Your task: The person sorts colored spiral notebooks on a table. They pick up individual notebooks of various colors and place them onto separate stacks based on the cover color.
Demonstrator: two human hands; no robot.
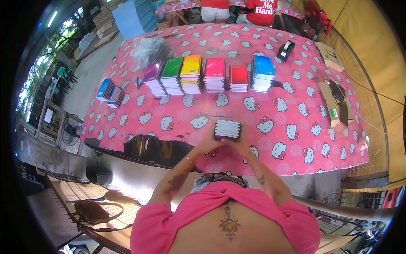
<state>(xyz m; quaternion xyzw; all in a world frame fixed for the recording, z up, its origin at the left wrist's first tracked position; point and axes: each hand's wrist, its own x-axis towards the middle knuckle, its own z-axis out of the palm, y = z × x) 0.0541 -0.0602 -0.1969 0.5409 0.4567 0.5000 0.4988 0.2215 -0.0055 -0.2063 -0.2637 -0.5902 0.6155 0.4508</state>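
Observation:
A small stack of notebooks (227, 128) stands on the pink table near its front edge, white page edges up and a dark purple cover towards me. My left hand (207, 142) wraps its left side, and my right hand (241, 145) closes round its right side. The fingers meet low at the near face; some are hidden behind the stack. Beyond my hands runs a row of notebook piles: purple (153, 74), green (172, 69), yellow (191, 66), pink (214, 67), red (238, 75) and blue (263, 67).
Two smaller notebook stacks (105, 89) lie at the left. Clear plastic (151, 51) sits behind the row. At the right are a tape dispenser (286, 51), cardboard boxes (328, 103) and a tape roll (363, 143). The tablecloth (262, 144) is torn at front left. People (262, 12) are beyond.

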